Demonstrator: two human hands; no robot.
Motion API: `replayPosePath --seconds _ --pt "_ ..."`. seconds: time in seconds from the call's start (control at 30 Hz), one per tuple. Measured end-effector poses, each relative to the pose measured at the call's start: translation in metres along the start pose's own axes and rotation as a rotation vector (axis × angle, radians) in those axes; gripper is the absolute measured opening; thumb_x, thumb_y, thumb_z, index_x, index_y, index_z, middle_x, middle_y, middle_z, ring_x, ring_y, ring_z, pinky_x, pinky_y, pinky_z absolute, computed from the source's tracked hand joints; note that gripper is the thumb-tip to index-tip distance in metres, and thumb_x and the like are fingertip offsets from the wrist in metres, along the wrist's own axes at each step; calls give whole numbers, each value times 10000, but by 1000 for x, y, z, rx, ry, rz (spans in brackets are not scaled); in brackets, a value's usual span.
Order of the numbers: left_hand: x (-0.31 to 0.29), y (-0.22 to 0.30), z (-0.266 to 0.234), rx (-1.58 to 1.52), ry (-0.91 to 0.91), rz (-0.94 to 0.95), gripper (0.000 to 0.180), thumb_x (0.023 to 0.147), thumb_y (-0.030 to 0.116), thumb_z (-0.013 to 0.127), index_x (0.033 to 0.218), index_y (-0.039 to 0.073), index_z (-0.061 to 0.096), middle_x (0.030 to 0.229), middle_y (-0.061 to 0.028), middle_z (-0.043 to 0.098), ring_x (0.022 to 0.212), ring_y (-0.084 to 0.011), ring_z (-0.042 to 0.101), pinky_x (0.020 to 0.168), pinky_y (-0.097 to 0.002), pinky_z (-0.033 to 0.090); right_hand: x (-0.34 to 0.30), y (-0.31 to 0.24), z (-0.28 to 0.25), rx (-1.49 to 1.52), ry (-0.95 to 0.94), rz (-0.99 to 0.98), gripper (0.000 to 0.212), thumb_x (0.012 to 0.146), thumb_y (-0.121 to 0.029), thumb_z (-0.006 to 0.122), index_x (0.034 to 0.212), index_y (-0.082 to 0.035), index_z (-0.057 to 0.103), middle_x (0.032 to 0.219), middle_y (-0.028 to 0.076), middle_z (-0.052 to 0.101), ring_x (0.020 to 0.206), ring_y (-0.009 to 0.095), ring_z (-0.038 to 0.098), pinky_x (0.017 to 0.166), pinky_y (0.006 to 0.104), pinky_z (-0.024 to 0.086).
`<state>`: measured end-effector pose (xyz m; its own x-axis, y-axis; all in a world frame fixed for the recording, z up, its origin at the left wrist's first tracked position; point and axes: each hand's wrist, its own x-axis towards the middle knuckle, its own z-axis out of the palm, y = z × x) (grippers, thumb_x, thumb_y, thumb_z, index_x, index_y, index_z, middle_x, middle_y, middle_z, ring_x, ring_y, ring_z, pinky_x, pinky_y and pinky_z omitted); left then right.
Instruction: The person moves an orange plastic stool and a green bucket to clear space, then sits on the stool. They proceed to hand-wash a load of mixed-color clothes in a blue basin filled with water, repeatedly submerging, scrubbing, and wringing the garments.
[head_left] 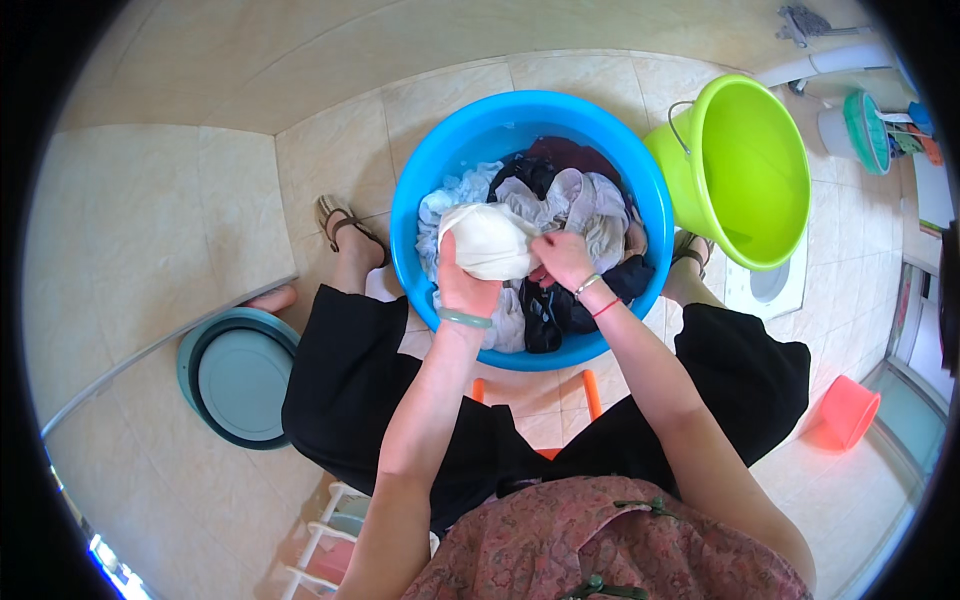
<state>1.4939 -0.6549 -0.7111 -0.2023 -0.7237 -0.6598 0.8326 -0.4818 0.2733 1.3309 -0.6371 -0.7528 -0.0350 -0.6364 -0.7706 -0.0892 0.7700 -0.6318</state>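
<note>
A cream-white cloth item [487,241] is held above a pile of wet laundry in a round blue basin [403,240]. My left hand [466,284] grips it from the near left side, thumb along its edge; the other fingers are hidden by the fabric. On the right side of the cloth, my right hand [563,259] pinches its edge with bent fingers. Beneath lie pale grey garments [580,200], a light white-blue piece [460,190] at the left and dark pieces [545,320] at the near side. Some water shows at the basin's far side.
A lime-green bucket [795,160] leans against the basin's right, tilted over a white floor fixture [745,290]. A grey-green collapsible basin [245,390] sits at left. A coral container [850,412] is at far right. Orange stool legs [591,395] show between my knees.
</note>
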Motion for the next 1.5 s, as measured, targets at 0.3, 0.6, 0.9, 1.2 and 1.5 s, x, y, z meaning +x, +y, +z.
replayPosePath --seconds 0.3,0.6,0.9,1.2,1.5 --pt "70 0 -11 -74 31 229 420 960 298 502 1293 44 465 1311 -88 521 1221 -230 483 1044 -380 384 49 -38 -47 1078 114 -267 256 923 -171 494 1074 30 542 1045 146 616 964 250 621 846 407 521" --pt "184 -41 -32 191 127 264 452 789 111 740 1188 27 544 1147 -95 616 1027 -199 604 892 -329 495 163 -16 -39 591 302 -254 403 769 -139 734 1083 34 551 1079 115 630 936 247 633 799 321 508" --pt "220 -56 -57 1442 422 420 383 770 176 715 1095 23 583 1049 -100 656 967 -223 620 855 -325 476 211 2 -17 -497 586 -230 429 742 -311 687 1039 -11 615 999 243 644 947 386 623 829 461 493" --pt "214 -48 -59 1085 214 433 288 904 245 535 1076 32 625 1063 -104 657 946 -245 625 823 -332 474 209 -5 -48 -166 296 -157 242 816 -215 686 921 2 676 917 105 685 855 198 655 732 320 511" --pt "156 -86 4 86 144 -45 385 974 343 448 1256 85 493 1181 -63 580 1065 -218 574 901 -354 467 67 -63 -40 -641 436 -653 235 812 -252 680 737 -50 587 622 144 587 563 250 609 516 375 473"
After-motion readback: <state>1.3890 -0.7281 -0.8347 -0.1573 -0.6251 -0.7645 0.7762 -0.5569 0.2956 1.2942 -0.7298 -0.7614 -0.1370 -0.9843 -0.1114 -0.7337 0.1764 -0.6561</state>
